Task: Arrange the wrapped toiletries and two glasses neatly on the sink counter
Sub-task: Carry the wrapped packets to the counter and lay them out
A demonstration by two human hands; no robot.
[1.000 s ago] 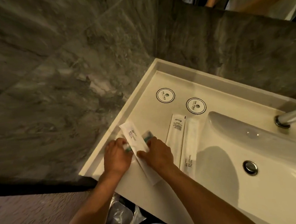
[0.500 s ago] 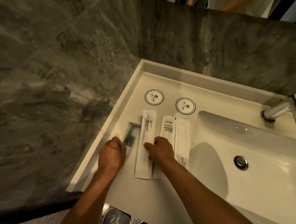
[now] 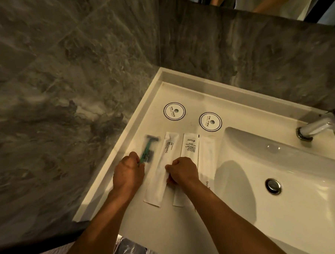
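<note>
On the white sink counter (image 3: pixel 156 92) lie wrapped toiletries side by side. At the far left is a green razor in a clear wrapper (image 3: pixel 148 150), and my left hand (image 3: pixel 128 172) pinches its near end. To its right lies a long white packet printed "BRUSHING TEETH" (image 3: pixel 161 166); my right hand (image 3: pixel 183 171) grips its right edge. Further right are a second white packet with small print (image 3: pixel 190 148) and a third white packet (image 3: pixel 207 153), both partly covered by my right hand and arm. No glasses show.
Two round printed paper coasters (image 3: pixel 174 111) (image 3: pixel 210 122) sit behind the packets. The basin (image 3: pixel 282 159) with its drain (image 3: pixel 273 186) lies to the right, a chrome tap (image 3: pixel 317 127) at its back. Dark marble walls close the left and rear. A plastic-lined bin (image 3: pixel 129 253) shows below the counter.
The "BRUSHING TEETH" packet went from slanted to lying parallel beside the other packets. The razor came out from under it and now lies along its left side.
</note>
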